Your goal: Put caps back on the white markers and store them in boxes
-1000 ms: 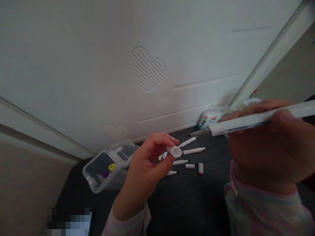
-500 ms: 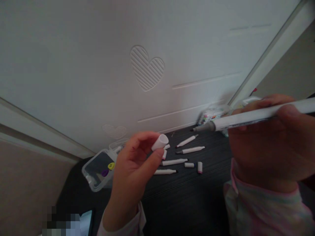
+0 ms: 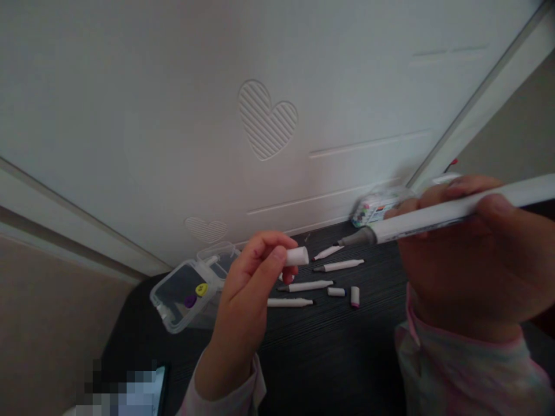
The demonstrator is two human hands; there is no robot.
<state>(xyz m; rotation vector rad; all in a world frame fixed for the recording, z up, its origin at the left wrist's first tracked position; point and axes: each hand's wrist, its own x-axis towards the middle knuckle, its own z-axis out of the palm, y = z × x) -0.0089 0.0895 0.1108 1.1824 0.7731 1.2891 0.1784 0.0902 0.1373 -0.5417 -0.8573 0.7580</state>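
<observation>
Between the thumb and fingers of my left hand [image 3: 251,283] is a white marker cap [image 3: 297,256], its end turned to the right. My right hand [image 3: 472,254] grips a white marker [image 3: 425,218] with its grey, dark-tipped end bare and pointing left. A gap separates the cap from the marker's tip. Below them on the dark table [image 3: 321,358] lie several uncapped white markers [image 3: 310,286]. Two loose caps, one with a dark blue end [image 3: 336,292] and one with a pink end [image 3: 355,297], rest to the right of these markers.
A clear plastic box [image 3: 173,294] with its lid raised stands at the left, bearing a yellow and a purple tag. A clear case of markers [image 3: 375,208] sits against the white panel [image 3: 173,115] behind the table. A phone [image 3: 158,387] lies at the lower left.
My left hand has moved slightly right and turned the cap from tilted upward to nearly level, facing right. The marker in my right hand has shifted slightly down.
</observation>
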